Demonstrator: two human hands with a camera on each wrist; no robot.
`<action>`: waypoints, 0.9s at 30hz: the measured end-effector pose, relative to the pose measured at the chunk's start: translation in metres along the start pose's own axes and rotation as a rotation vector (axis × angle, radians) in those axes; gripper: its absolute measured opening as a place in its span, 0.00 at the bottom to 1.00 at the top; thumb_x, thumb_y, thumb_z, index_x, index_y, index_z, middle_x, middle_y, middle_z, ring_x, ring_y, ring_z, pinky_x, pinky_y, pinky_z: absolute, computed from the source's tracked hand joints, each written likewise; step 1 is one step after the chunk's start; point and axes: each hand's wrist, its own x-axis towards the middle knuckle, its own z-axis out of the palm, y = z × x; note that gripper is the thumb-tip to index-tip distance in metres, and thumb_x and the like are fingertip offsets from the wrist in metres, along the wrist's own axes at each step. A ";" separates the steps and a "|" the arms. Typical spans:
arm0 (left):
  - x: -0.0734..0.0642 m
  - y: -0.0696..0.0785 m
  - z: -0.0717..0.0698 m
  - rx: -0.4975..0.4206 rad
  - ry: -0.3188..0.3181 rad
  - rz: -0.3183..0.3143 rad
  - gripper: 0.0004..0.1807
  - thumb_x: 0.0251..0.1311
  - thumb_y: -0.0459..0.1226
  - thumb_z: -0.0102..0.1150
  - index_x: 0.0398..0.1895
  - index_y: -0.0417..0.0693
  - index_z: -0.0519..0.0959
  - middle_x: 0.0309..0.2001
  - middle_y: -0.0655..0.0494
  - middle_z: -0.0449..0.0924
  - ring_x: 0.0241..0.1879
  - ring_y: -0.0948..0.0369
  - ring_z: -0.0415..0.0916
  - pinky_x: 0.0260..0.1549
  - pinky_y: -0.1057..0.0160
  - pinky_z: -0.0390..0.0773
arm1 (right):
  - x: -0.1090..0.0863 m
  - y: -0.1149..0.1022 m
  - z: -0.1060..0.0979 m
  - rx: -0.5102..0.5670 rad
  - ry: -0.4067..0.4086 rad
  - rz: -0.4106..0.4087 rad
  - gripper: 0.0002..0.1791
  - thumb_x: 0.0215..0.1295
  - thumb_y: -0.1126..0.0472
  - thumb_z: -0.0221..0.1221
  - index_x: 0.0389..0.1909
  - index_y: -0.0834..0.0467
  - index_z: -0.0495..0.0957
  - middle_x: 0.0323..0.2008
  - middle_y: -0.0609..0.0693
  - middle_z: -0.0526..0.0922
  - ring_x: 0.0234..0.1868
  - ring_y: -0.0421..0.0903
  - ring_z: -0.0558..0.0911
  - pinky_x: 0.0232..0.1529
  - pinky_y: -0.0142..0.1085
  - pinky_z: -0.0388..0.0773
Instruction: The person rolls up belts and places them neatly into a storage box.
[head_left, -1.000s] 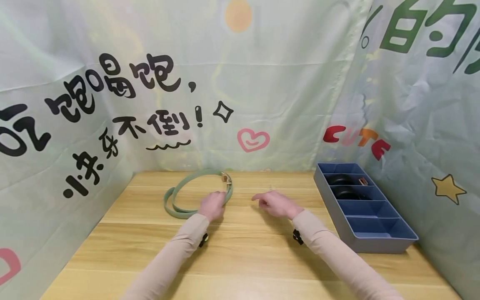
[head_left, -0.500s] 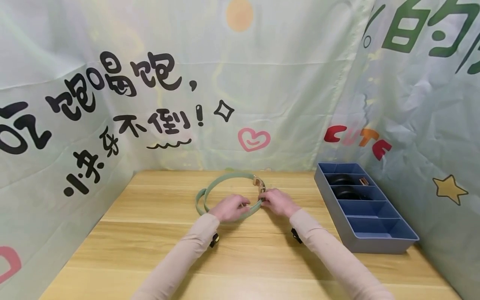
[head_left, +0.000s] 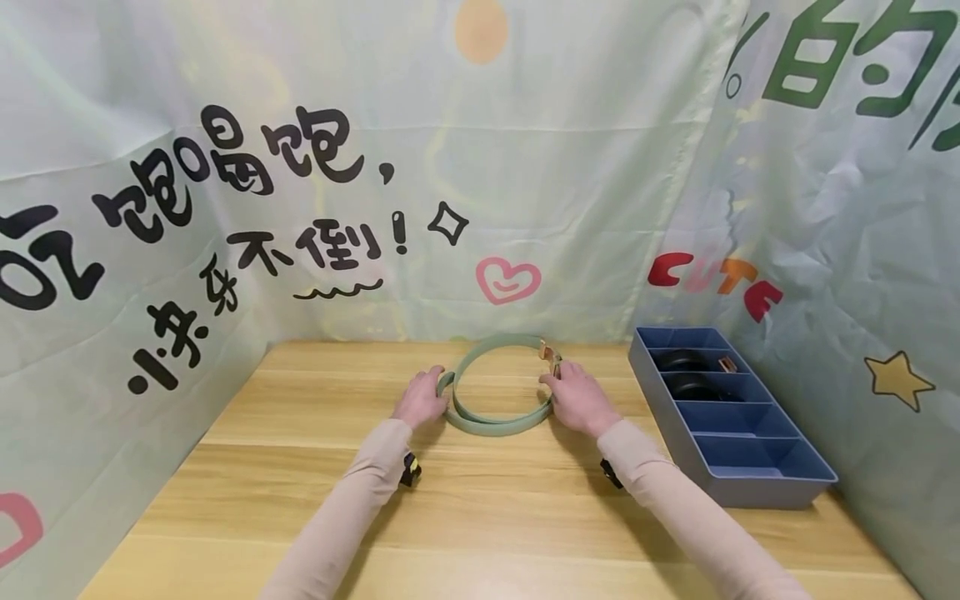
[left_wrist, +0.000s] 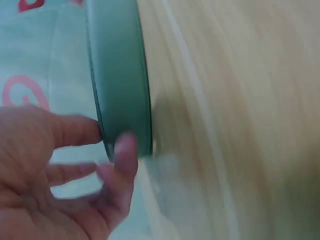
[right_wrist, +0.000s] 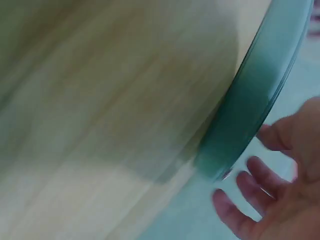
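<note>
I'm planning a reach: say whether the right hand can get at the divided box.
Likely yes: the right hand is at the green belt, and only tabletop shows between that hand and the divided box.

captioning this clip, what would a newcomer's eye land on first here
Probably the bold black lettering on the left of the cloth backdrop, in the head view. Then the looped green belt on the wooden table, between the left hand and the right hand. Right of them stands a blue divided box with black items inside.
</note>
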 end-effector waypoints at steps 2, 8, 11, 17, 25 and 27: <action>0.002 0.001 0.003 -0.079 -0.071 -0.002 0.36 0.58 0.29 0.57 0.72 0.38 0.60 0.47 0.37 0.78 0.36 0.53 0.82 0.40 0.56 0.80 | 0.002 -0.013 0.000 0.028 0.047 -0.085 0.13 0.67 0.63 0.59 0.51 0.59 0.81 0.39 0.56 0.76 0.44 0.54 0.75 0.44 0.48 0.75; 0.004 0.012 0.015 -0.255 -0.246 0.012 0.40 0.61 0.28 0.56 0.75 0.34 0.50 0.34 0.39 0.80 0.15 0.59 0.79 0.17 0.63 0.80 | 0.007 -0.056 0.004 0.069 -0.028 -0.261 0.08 0.66 0.54 0.62 0.40 0.52 0.86 0.36 0.45 0.84 0.39 0.44 0.79 0.38 0.38 0.77; 0.001 0.017 0.019 -0.283 -0.286 0.049 0.39 0.61 0.28 0.56 0.74 0.32 0.50 0.26 0.43 0.79 0.15 0.58 0.79 0.17 0.61 0.80 | 0.010 -0.064 0.007 0.103 -0.094 -0.260 0.07 0.66 0.54 0.62 0.32 0.50 0.86 0.31 0.43 0.85 0.31 0.40 0.79 0.30 0.35 0.75; -0.004 0.017 0.018 -0.189 -0.246 0.089 0.33 0.59 0.27 0.55 0.69 0.37 0.62 0.42 0.37 0.81 0.22 0.57 0.79 0.22 0.64 0.79 | 0.013 -0.047 0.002 0.051 -0.103 -0.169 0.08 0.62 0.61 0.65 0.23 0.50 0.84 0.26 0.43 0.80 0.26 0.40 0.75 0.23 0.35 0.70; -0.005 0.015 0.016 -0.033 -0.235 0.220 0.30 0.55 0.23 0.54 0.64 0.45 0.72 0.59 0.40 0.77 0.28 0.56 0.81 0.26 0.63 0.80 | 0.011 -0.001 -0.011 -0.050 -0.122 0.101 0.11 0.60 0.67 0.61 0.23 0.49 0.85 0.28 0.46 0.85 0.31 0.47 0.81 0.29 0.45 0.76; -0.005 0.015 0.017 -0.060 -0.271 0.207 0.32 0.56 0.22 0.52 0.67 0.46 0.71 0.65 0.40 0.72 0.23 0.59 0.80 0.21 0.65 0.79 | 0.010 0.006 -0.013 -0.031 -0.145 0.140 0.13 0.59 0.69 0.57 0.20 0.51 0.82 0.25 0.47 0.83 0.28 0.47 0.78 0.27 0.45 0.74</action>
